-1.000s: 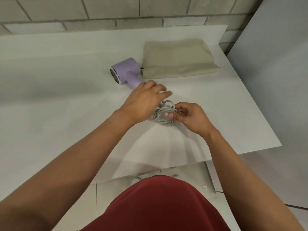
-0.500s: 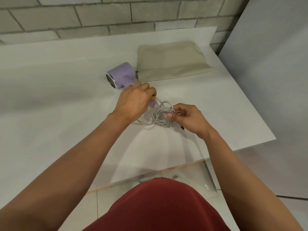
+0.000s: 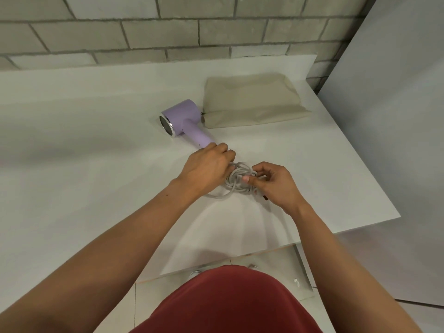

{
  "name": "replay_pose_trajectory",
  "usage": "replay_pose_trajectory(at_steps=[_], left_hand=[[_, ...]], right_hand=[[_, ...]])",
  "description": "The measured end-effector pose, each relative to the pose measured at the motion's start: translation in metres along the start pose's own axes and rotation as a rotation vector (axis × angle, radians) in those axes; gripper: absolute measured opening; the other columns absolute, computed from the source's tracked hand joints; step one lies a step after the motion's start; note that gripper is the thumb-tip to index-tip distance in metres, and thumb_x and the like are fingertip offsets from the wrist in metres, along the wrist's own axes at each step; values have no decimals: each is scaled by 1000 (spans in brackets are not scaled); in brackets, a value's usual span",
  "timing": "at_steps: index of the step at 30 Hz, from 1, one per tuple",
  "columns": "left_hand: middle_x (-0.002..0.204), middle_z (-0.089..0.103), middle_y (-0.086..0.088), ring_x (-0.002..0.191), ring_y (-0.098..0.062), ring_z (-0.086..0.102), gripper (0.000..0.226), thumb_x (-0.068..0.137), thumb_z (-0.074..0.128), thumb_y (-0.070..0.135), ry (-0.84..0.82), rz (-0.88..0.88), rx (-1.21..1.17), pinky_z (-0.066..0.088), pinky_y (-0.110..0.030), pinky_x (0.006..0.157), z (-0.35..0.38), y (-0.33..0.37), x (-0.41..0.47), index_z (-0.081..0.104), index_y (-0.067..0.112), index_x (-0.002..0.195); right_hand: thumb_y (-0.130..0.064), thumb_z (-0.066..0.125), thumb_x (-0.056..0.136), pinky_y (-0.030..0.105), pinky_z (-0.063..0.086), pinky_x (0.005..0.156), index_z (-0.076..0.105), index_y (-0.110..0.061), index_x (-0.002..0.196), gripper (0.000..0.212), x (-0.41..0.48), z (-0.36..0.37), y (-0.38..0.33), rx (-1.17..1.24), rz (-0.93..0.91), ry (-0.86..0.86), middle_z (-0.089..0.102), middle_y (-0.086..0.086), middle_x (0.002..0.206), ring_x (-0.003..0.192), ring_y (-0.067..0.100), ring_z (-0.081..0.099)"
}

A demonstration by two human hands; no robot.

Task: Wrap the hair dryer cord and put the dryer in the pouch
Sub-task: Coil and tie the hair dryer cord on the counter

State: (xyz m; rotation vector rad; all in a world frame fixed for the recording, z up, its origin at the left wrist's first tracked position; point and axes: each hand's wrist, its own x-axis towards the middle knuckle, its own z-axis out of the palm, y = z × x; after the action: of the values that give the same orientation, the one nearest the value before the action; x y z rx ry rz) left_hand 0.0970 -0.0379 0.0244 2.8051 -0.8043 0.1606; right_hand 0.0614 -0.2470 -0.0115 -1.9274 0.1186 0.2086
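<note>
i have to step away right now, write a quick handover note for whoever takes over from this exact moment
Left hand: fingers curled on the cord near the handle end of the hair dryer.
Right hand: thumb and fingers pinch the coiled bundle.
The hair dryer lies on its side on the table, handle toward the hands. The pouch lies beside its rear end; whether it is open cannot be told.
Done: most of the cord is coiled.
Left: one loose loop trails under the left wrist. Wind it in, then put the dryer in the pouch.
</note>
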Motion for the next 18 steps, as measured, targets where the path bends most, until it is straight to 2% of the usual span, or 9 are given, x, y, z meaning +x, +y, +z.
replay_pose_trajectory(at_steps=[2,4,8,11,15,18], left_hand=[[97,49,2,100,-24,58,29,108,45,37,-40,17,-25,31,-35,64,0,-2,2,67,20,119],[91,44,5,96,-24,59,27,108,46,35,-53,18,-7,31,-34,61,-1,-6,5,69,24,114],[97,60,3,96,-25,62,30,107,45,37,39,-50,-14,31,-33,59,-7,-16,13,73,24,107],[97,64,2,92,-27,63,30,107,45,36,69,-70,-14,32,-32,58,-8,-17,14,72,24,102],[93,64,1,83,-30,62,29,107,47,34,88,-171,-68,31,-32,59,-12,-18,16,71,24,95],[96,64,0,80,-30,58,29,107,46,35,78,-211,-98,34,-33,62,-10,-21,16,72,25,99]], right_hand=[[-24,84,88,38,59,64,75,-15,95,14,1,0,-1,42,9,7,74,10,89,69,21,66],[-25,82,90,37,61,75,73,-14,99,17,2,0,-2,80,20,-14,74,12,95,77,17,68],[-28,73,97,28,56,83,69,-16,114,21,2,-2,-5,183,42,-102,72,6,104,94,17,73],[-26,63,104,30,60,89,68,-21,129,25,2,-5,-11,229,7,-109,69,4,111,99,21,76],[-24,67,102,34,59,95,68,-23,131,29,4,-9,-17,221,-15,-134,68,10,125,107,23,74],[-20,72,98,41,57,102,67,-22,134,36,8,-16,-15,246,-6,-222,66,9,132,117,27,71]])
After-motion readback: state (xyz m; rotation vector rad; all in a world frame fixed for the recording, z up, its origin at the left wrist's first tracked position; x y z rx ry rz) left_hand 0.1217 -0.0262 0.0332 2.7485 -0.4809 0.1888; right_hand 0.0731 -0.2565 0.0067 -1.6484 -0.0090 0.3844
